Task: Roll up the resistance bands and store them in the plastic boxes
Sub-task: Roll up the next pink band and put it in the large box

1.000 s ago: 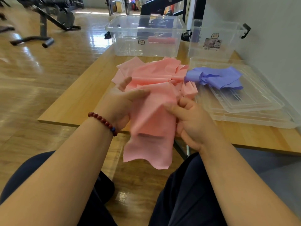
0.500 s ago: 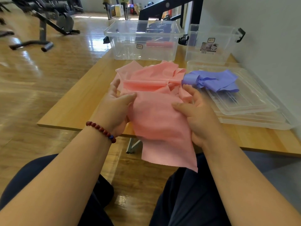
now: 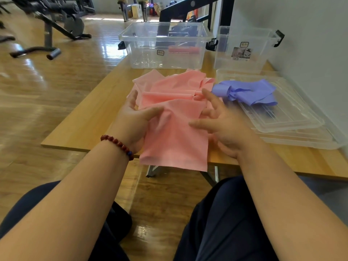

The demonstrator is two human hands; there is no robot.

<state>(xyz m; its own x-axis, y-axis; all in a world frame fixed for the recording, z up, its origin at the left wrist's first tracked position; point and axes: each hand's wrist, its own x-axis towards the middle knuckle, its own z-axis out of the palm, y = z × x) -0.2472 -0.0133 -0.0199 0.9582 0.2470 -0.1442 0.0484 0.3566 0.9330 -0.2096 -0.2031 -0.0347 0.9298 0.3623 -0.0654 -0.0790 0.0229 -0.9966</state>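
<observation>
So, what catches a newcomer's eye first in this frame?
First the pink elastic resistance band, crumpled at the near edge of the wooden table and hanging over it, the left hand pinching its left side while the right hand, blurred, spreads its fingers. Next, the bunched purple elastic band lying on the stacked clear plastic lids at right.

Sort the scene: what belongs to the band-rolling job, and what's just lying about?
Job:
- pink band, gripped by the left hand; right hand open at its edge
- purple band, lying on the stacked lids
- left box, with a rolled band inside
- right box

Lying about:
- weight bench
- bead bracelet
- table, only the work surface
</observation>
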